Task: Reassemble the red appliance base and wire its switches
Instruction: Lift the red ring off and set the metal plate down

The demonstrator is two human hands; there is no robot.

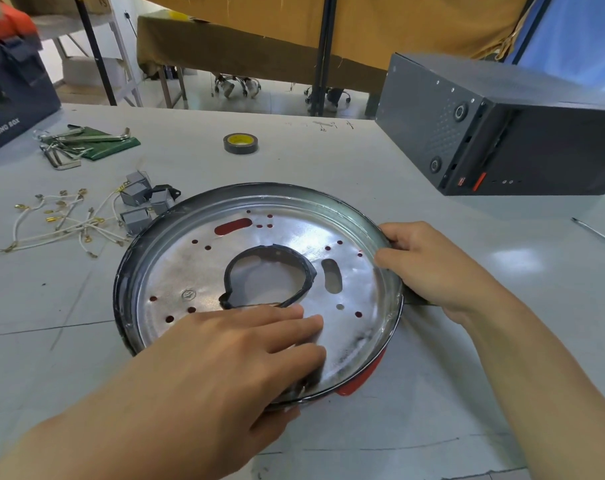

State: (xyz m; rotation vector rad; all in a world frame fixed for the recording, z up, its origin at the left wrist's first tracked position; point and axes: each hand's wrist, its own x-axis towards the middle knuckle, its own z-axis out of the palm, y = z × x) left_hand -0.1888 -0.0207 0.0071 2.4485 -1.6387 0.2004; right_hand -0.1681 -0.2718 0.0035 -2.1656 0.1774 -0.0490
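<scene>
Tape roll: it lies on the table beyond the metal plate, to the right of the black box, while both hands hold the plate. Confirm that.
Not quite. The tape roll lies to the left of the black box, not its right, as the head view shows. The rest holds: it lies on the table beyond the metal plate, with the left hand and right hand on the plate.

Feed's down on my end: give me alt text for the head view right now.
Both hands steady a round metal plate seated in the red appliance base: left hand flat on the plate, right hand gripping its right rim. Grey switches and loose white wires lie to the left, unconnected.
</scene>
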